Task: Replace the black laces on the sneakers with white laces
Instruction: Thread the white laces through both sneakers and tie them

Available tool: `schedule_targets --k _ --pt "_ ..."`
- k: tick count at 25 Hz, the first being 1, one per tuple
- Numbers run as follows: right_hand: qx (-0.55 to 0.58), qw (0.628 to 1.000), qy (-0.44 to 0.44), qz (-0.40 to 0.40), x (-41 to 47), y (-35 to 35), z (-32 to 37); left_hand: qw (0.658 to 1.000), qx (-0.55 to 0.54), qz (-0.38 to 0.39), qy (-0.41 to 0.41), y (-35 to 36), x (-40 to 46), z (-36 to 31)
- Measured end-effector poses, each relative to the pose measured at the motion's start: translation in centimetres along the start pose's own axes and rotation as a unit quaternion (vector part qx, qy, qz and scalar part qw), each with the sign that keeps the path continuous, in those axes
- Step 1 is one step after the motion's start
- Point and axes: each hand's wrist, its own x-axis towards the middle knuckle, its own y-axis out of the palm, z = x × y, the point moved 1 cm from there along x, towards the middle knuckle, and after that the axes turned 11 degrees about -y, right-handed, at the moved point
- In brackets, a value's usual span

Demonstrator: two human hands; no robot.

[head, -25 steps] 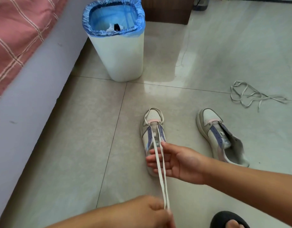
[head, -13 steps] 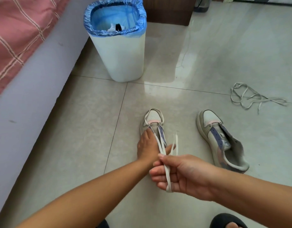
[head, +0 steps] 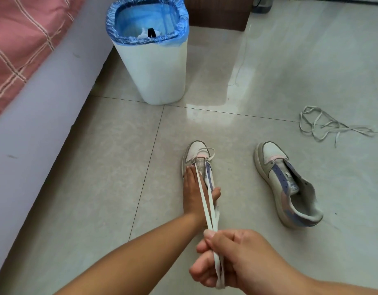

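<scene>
1. Left hand point(head: 195, 194) lies on top of the left sneaker point(head: 198, 165), fingers laid flat along the shoe's left side and thumb out to the right of the tongue; it presses the shoe to the floor point(head: 111, 188), not clearly curled round anything.
2. Right hand point(head: 228, 260) is near the bottom, fingers curled into a fist round both strands of the white lace point(head: 205, 201), pinched at thumb and forefinger; loose ends hang out below the fist.
3. The lace runs taut from the fist, over the back of the left hand, to the toe-end eyelets of the left sneaker, with a small loop lying across the toe.
4. Left sneaker points toe away, centre of the view; heel hidden under the left forearm.
5. Right sneaker point(head: 288, 184) stands apart to the right, unlaced, tongue open, toe pointing far-left.
6. A second loose lace point(head: 324, 126) lies tangled on the floor, far right, well apart from both shoes; looks pale grey-white.
7. White bin point(head: 156, 67) with blue liner stands far centre-left; scraps inside, too small to tell what.
8. Bed edge point(head: 34, 99) with pink checked cover runs along the left.
</scene>
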Motion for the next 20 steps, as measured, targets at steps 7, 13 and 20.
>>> schedule_targets --k 7,13,20 --pt "-0.046 0.998 -0.01 0.048 -0.1 -0.2 0.5 0.996 -0.015 0.086 0.014 -2.5 0.1 -0.1" --pt "-0.063 0.997 -0.012 0.037 0.5 -1.0 0.2 0.977 -0.048 0.198 -0.055 -9.1 3.2 -0.3" --pt "-0.083 0.996 0.005 0.043 0.8 -1.2 -0.2 0.976 0.174 0.069 0.109 -8.0 6.8 -3.1"
